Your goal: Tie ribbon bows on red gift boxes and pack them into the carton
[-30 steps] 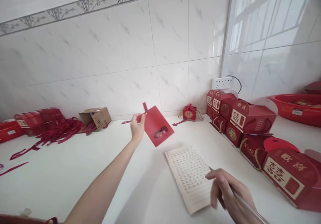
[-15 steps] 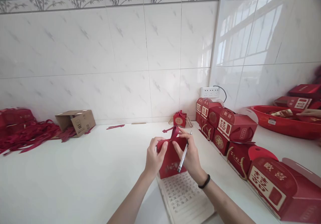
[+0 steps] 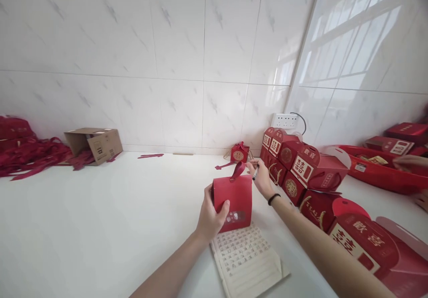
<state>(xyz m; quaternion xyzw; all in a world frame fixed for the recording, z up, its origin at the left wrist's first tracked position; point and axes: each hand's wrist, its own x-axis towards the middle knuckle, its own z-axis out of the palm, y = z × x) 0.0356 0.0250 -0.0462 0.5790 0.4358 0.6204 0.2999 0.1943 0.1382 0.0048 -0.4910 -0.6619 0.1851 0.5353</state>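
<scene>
My left hand (image 3: 210, 215) grips a flat red envelope (image 3: 234, 200) by its left edge, holding it upright above a white sheet printed with rows of characters (image 3: 245, 258). A red ribbon tab sticks up from the envelope's top. My right hand (image 3: 261, 177) reaches just past that tab, fingers closed round a pen (image 3: 256, 172); a black band circles the wrist.
Red gift boxes with gold characters (image 3: 310, 171) line the white counter's right side, and a small red box (image 3: 240, 152) stands at the wall. A cardboard box (image 3: 95, 143) and red ribbons (image 3: 30, 155) lie far left. A red basin (image 3: 384, 175) sits far right, another person's hand (image 3: 409, 162) over it.
My left hand brought the envelope from the back of the counter to above the sheet. My right hand left the sheet with the pen, met the envelope's top, then moved right and away.
</scene>
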